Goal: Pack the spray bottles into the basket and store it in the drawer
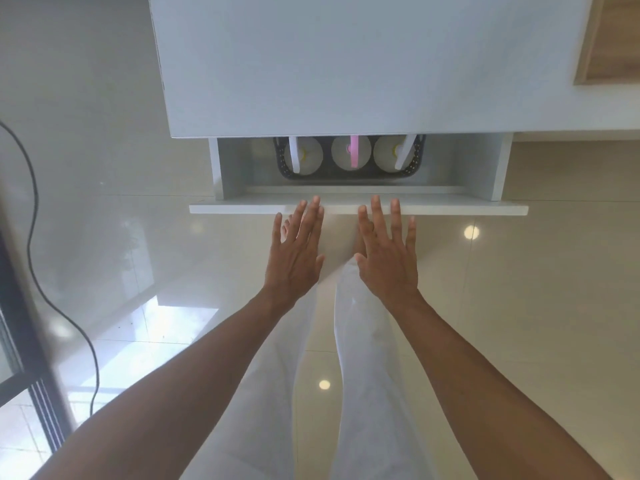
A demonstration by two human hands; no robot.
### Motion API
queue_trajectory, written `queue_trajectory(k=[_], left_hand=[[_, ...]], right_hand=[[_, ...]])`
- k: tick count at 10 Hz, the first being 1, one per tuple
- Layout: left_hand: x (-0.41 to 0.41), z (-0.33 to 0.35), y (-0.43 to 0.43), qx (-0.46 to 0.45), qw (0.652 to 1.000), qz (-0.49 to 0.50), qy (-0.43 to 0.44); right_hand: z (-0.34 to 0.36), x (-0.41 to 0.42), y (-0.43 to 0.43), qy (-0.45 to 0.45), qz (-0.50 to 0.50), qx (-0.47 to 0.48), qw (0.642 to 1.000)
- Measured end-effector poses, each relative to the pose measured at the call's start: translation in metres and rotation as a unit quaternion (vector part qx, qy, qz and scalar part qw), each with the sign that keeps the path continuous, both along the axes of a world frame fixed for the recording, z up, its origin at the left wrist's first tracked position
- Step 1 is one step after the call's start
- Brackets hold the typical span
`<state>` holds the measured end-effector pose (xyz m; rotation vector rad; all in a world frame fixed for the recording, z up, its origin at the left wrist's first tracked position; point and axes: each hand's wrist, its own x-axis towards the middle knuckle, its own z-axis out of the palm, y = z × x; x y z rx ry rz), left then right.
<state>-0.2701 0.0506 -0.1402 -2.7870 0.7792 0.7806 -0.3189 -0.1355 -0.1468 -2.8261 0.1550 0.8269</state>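
A white drawer (235,168) stands partly pulled out under the white cabinet top (346,64). Inside it sits a dark basket (346,175) holding three white spray bottles: one with a white trigger on the left (308,157), one with a pink trigger in the middle (351,152), one with a white trigger on the right (393,152). My left hand (298,251) and my right hand (388,254) are both flat, fingers spread, with the fingertips at the drawer's front panel (467,210). Neither hand holds anything.
A black cable (52,299) snakes down the glossy tiled floor (519,306) at the left. A dark window frame (31,393) stands at the lower left. A wooden panel (609,39) shows at the top right. My white-trousered legs (360,375) are below the hands.
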Motion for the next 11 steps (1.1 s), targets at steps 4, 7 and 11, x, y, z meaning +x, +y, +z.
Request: queue_trajectory(k=[4, 7, 11], left_hand=[[0.059, -0.014, -0.028, -0.001, 0.996, 0.062, -0.062], [0.092, -0.024, -0.052, -0.015, 0.990, 0.084, -0.113], [0.083, 0.104, 0.012, -0.078, 0.996, 0.004, -0.046]], right_hand=[[-0.015, 0.069, -0.012, -0.082, 0.009, -0.055, 0.995], [-0.028, 0.108, -0.019, -0.121, 0.012, -0.097, 0.988], [0.093, 0.081, -0.004, -0.013, 0.025, -0.118, 0.993]])
